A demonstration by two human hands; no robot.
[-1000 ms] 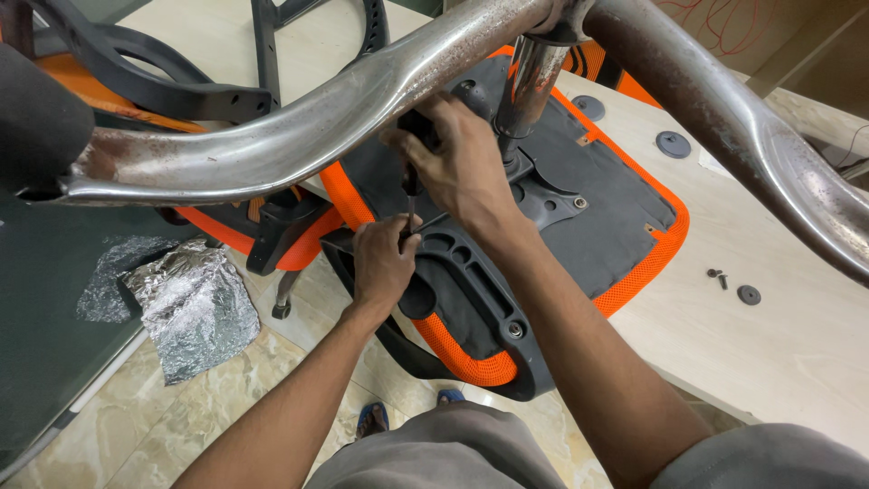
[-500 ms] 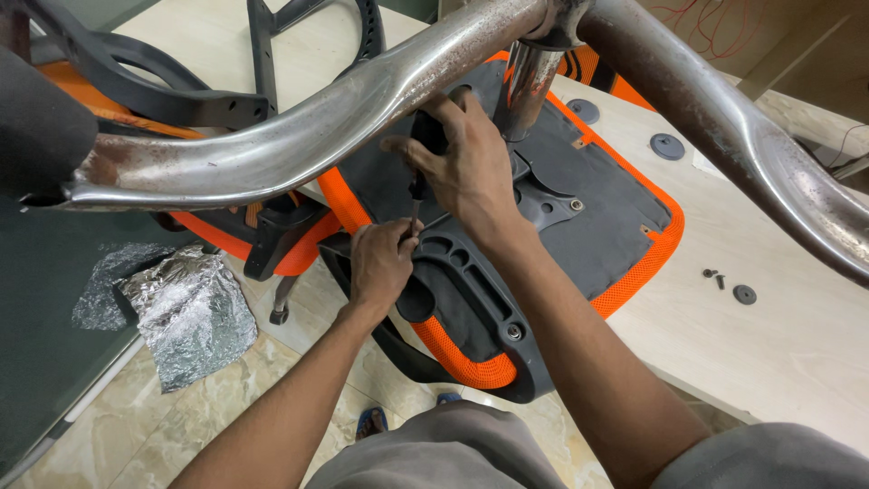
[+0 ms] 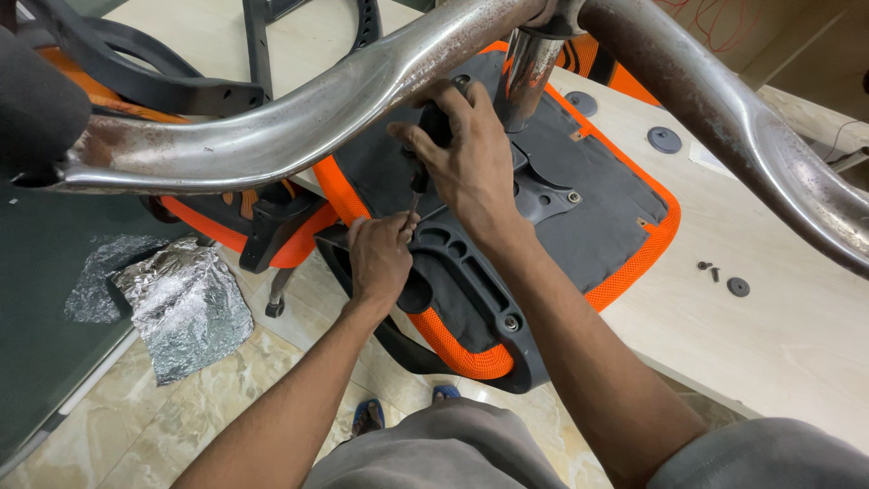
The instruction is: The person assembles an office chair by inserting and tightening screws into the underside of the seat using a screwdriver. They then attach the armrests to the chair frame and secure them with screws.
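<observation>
From the head camera we look down past the rusty chrome chair-base legs [image 3: 299, 118] at an upturned orange-and-black mesh office chair seat [image 3: 588, 208] lying on the pale wooden counter [image 3: 778, 335]. Our right hand [image 3: 466, 154] is clenched around the black handle of a screwdriver [image 3: 421, 167], shaft pointing down at the seat's black plastic frame [image 3: 462, 272] near its front edge. Our left hand [image 3: 380, 254] is pinched closed right at the tip, fingers touching the shaft; whether a screw sits there we cannot tell. We judge this is the driving step on a fastener. The next move calls for keeping the tip seated and the shaft straight. Off right, small dark screws and a round washer [image 3: 724, 276] lie on the counter; crumpled silver foil [image 3: 181, 303] sits on the floor.
</observation>
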